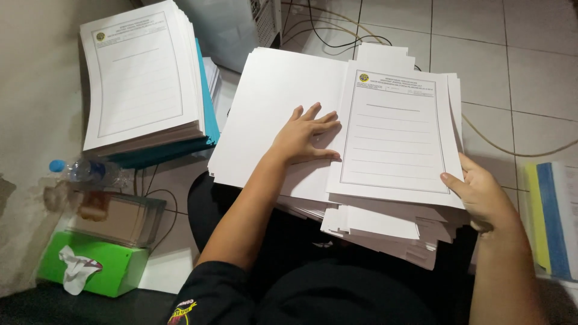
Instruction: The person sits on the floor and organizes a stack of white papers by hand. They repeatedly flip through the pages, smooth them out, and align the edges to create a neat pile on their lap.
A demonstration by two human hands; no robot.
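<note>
Paper covers her lap: a blank sheet (271, 114) on the left, a ruled form (394, 141) atop a ragged stack (385, 225) on the right. Left hand (304, 137) lies flat, fingers spread, pinning the blank sheet so it cannot slide. Right hand (481, 192) pinches the form's right edge, thumb on top, keeping it square. Another pile (141, 78) sits on the floor (512, 60), well apart.
</note>
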